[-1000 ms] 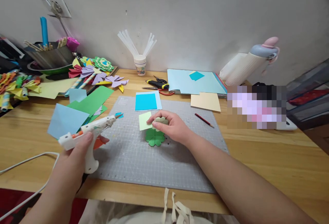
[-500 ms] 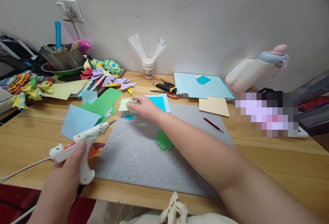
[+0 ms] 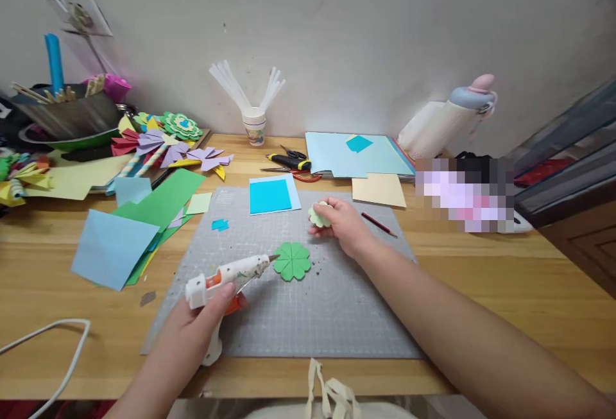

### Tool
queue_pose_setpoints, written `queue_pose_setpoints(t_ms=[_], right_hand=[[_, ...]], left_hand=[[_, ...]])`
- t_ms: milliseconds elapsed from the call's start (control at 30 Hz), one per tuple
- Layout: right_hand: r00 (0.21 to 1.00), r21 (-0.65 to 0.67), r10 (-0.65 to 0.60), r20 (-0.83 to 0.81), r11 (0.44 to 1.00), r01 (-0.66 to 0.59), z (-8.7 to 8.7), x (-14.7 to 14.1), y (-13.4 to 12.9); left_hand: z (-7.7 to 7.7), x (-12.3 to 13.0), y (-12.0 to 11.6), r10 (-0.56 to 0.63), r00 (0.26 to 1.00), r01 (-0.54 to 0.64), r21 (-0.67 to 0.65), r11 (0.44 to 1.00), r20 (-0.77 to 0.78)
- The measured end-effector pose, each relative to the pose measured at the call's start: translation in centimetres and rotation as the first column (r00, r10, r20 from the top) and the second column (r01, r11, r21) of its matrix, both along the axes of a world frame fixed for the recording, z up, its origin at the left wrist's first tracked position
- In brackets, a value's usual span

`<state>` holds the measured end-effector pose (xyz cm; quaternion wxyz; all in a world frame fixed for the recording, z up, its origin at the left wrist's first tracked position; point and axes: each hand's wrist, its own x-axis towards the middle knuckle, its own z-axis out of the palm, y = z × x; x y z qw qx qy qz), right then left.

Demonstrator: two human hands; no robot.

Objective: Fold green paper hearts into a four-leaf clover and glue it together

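My left hand (image 3: 205,316) is wrapped round a white hot glue gun (image 3: 245,268) with an orange trigger. Its metal nozzle points right, close to the left edge of a green paper flower (image 3: 292,261) lying flat on the grey cutting mat (image 3: 260,335). Between the thumb and fingers of my right hand (image 3: 342,223) is a small pale green paper flower (image 3: 318,215), held above the mat to the upper right of the green one. Small blue paper pieces (image 3: 220,225) lie near the mat's left side.
Blue paper squares (image 3: 270,197) rest at the mat's back edge, with green and light blue sheets (image 3: 115,249) to the left. A pencil (image 3: 379,224) lies at the right. Behind are scissors and pliers (image 3: 291,161), a cup of white sticks (image 3: 253,127), and finished paper flowers (image 3: 180,126).
My left hand has brought the glue gun rightward over the mat, beside the green flower. My right hand has come from the mat's back left to the right, carrying the pale green flower.
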<state>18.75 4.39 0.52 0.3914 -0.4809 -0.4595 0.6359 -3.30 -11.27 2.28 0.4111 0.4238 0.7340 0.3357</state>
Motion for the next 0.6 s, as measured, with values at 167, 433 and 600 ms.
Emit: queue_pose_setpoints(t_ms=[167, 433, 600], right_hand=[[0.996, -0.013, 0.005, -0.088, 1.0, -0.006, -1.1, 1.3, -0.1], [0.989, -0.033, 0.038, -0.142, 0.999, -0.043, -1.3, 1.7, 0.7], [0.988, -0.041, 0.034, -0.149, 0.998, -0.04, -1.3, 1.7, 0.8]], left_hand=[[-1.0, 0.7, 0.7, -0.231, 0.963, 0.233, -0.003, 0.973, -0.139], [-1.6, 1.2, 1.2, -0.288, 0.91, 0.306, 0.016, 0.952, -0.299], [-1.9, 1.4, 1.5, -0.24, 0.915, 0.28, 0.083, 0.957, -0.324]])
